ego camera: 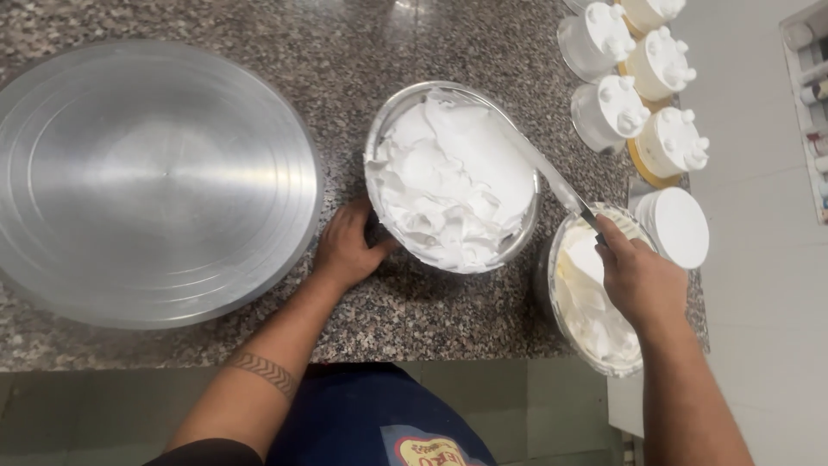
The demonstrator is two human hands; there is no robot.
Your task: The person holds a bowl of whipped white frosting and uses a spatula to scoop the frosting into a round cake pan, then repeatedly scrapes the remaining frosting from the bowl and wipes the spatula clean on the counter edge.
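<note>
You stand at a speckled grey granite counter (pixel 362 52) whose front edge runs across the lower part of the view; below it you can see a pale tiled floor and your dark blue apron (pixel 371 414). To the right, past the end of the counter, the floor is a lighter white, and a shelf (pixel 815 103) with small bottles shows at the far right edge.

On the left of the counter sits a large round metal turntable (pixel 147 181), dull silver with faint concentric rings. Near the right end, a cluster of small white cakes (pixel 642 86) on gold boards stands in two rows, each topped with piped blobs, and a plain white lid (pixel 681 226) lies just in front of them.

The bowl (pixel 448 177) is in the middle of the counter, between the turntable and a second tub (pixel 586 293). It is round steel, tilted slightly, and heaped with stiff white cream (pixel 448 185) in rough folds and peaks that reach its rim. The tub, at the counter's right front corner, holds smoother, slightly yellowish cream.

Your left hand (pixel 345 250) grips the bowl's near left rim, thumb curled against its wall and fingers wrapped beneath. Your right hand (pixel 638 280) hovers over the tub, fingers closed around the handle of a long spatula (pixel 543 168), whose cream-coated blade slants up and left across the bowl's right rim.
</note>
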